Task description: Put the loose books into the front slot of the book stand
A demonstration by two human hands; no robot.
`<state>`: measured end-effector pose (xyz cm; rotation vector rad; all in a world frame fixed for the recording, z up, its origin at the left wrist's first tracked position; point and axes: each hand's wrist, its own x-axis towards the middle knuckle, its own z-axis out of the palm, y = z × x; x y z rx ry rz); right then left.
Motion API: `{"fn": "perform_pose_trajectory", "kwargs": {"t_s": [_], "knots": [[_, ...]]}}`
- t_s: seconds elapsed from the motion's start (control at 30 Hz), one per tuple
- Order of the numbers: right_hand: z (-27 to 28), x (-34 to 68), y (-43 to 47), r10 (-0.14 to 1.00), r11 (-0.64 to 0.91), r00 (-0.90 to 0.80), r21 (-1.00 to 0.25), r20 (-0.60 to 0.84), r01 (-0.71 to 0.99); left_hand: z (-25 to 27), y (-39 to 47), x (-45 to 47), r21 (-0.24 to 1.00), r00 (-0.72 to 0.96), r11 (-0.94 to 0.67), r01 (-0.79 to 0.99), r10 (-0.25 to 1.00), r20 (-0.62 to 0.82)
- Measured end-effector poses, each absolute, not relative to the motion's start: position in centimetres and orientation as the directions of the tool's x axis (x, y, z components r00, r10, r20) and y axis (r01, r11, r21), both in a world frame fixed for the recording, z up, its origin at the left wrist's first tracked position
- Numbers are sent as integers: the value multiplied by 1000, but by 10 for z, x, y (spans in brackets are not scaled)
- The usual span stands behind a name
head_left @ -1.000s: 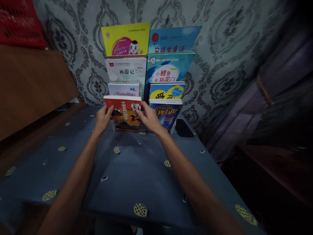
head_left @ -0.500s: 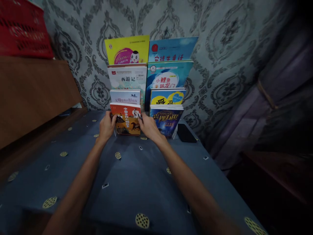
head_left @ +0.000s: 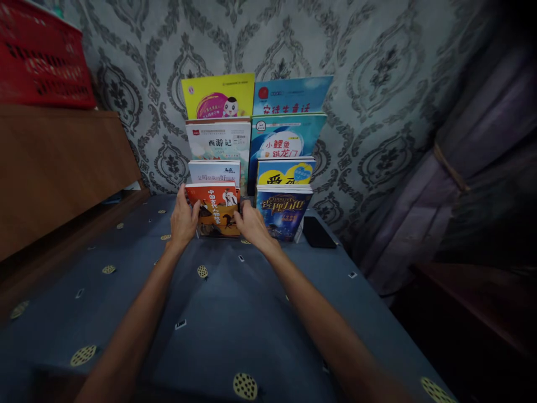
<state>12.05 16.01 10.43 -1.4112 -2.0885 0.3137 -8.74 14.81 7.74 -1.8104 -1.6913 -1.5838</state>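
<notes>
Between my two hands stands an orange-red book (head_left: 216,210) with a horse and figures on its cover, at the front of the left stack. My left hand (head_left: 183,218) grips its left edge, thumb on the cover. On its right edge is my right hand (head_left: 253,222), thumb on the front and fingers partly hidden behind. Behind it rise a pale book (head_left: 213,169), a white book (head_left: 201,139) and a yellow book (head_left: 218,84). To the right, a dark blue book (head_left: 280,215) fronts the second stack, close to my right hand.
Behind the dark blue book stand a yellow-and-blue book (head_left: 286,168), a teal book (head_left: 308,131) and a blue book (head_left: 289,92). A black flat phone-like object (head_left: 319,232) lies right on the patterned blue cloth (head_left: 235,313). A red basket (head_left: 46,61) sits on a wooden cabinet (head_left: 62,173) at left.
The orange-red book has shifted slightly left against the pale book behind it, its top tilted a little. Both hands stay on it. The view has moved slightly.
</notes>
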Motion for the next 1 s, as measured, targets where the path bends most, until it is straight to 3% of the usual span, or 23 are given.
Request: {"fn": "perform_pose_trajectory", "kwargs": {"t_s": [0.13, 0.47, 0.6, 0.8, 1.0], "knots": [[100, 119, 165, 885, 449, -251, -573, 393, 685, 86, 151, -84, 445, -177, -398, 802, 554, 814], [83, 113, 180, 855, 511, -180, -729, 486, 456, 92, 155, -85, 373, -139, -286, 882, 599, 788], [78, 105, 177, 845, 528, -184, -732, 501, 430, 88, 155, -85, 407, -149, -335, 849, 589, 794], [72, 91, 170, 754, 639, -138, -667, 643, 382, 88, 156, -89, 442, -172, -334, 832, 604, 779], [81, 88, 173, 852, 505, -74, -779, 518, 372, 89, 157, -94, 446, -163, -351, 824, 606, 779]]}}
